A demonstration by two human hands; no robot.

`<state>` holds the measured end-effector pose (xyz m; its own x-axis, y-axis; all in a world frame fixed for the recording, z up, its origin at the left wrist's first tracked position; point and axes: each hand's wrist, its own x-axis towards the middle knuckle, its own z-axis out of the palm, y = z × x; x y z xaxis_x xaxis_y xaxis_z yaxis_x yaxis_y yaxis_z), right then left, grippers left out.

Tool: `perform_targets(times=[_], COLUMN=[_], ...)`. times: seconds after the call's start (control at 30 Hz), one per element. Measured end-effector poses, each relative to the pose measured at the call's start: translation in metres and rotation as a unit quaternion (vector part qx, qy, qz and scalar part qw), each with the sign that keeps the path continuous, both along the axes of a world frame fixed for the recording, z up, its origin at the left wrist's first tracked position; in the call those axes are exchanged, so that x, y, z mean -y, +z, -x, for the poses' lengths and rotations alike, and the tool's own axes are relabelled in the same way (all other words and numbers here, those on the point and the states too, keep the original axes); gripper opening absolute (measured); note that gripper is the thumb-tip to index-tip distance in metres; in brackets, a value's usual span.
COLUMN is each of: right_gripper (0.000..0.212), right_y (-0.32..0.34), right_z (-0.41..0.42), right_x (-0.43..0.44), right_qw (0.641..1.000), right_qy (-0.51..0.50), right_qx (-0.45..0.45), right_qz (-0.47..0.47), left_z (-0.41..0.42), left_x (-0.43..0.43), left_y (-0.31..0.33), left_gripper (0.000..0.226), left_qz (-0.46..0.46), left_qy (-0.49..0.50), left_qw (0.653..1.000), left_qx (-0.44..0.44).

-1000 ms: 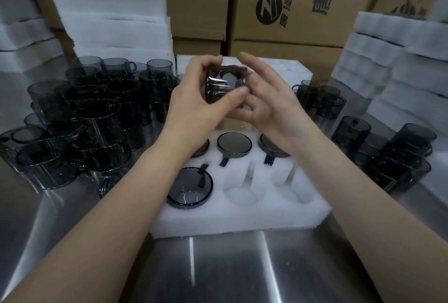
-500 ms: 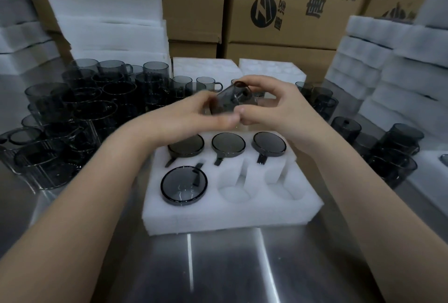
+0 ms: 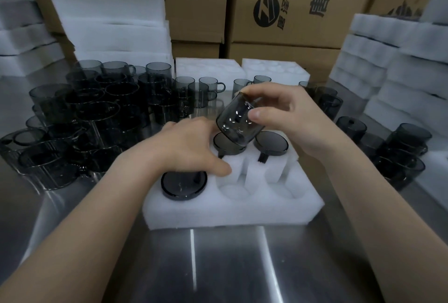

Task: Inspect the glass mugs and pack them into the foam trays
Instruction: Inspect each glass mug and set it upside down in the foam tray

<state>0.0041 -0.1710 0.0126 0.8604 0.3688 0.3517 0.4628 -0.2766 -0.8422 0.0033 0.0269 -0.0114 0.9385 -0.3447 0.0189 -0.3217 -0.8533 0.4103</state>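
Observation:
My right hand (image 3: 286, 118) grips a smoky grey glass mug (image 3: 238, 123), tilted, just above the back row of the white foam tray (image 3: 232, 208). My left hand (image 3: 191, 147) rests on the tray's left side with relaxed fingers, thumb lying on the foam, holding nothing. Upside-down mugs sit in the tray's pockets: one at front left (image 3: 184, 186), one at back right (image 3: 271, 143), and another partly hidden under the held mug. Two front pockets (image 3: 234, 192) hold nothing.
Many loose grey mugs (image 3: 84, 118) crowd the steel table (image 3: 218, 266) at left, more stand at right (image 3: 400, 152) and behind the tray. Foam tray stacks (image 3: 397, 72) rise on both sides. Cardboard boxes (image 3: 278, 4) stand behind.
The mug came down from chest height toward the tray. My left hand let go of it and dropped onto the tray; my right hand alone now holds it.

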Motion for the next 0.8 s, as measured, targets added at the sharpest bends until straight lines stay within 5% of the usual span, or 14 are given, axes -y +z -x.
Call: perform_targets(times=[0.13,0.33,0.5,0.8], right_gripper=[0.031,0.024,0.023,0.041], right_y=[0.000,0.003,0.009,0.017], right_z=[0.002,0.009,0.014,0.028], right_x=[-0.003,-0.005,-0.003,-0.011], right_qw=[0.996,0.987,0.978,0.941], right_qy=[-0.009,0.017,0.040,0.036], right_qx=[0.037,0.026,0.022,0.074], right_qz=[0.084,0.161,0.205,0.328], left_z=[-0.008,-0.012,-0.016,-0.015], left_x=[-0.003,-0.013,-0.025,-0.019], left_y=[-0.005,-0.003,-0.004,-0.011], left_gripper=[0.032,0.070,0.051,0.057], left_qz=[0.065,0.024,0.156,0.156], left_qy=[0.013,-0.033,-0.057,-0.001], left_qw=[0.998,0.999,0.980,0.985], left_qx=[0.021,-0.033,-0.107,-0.070])
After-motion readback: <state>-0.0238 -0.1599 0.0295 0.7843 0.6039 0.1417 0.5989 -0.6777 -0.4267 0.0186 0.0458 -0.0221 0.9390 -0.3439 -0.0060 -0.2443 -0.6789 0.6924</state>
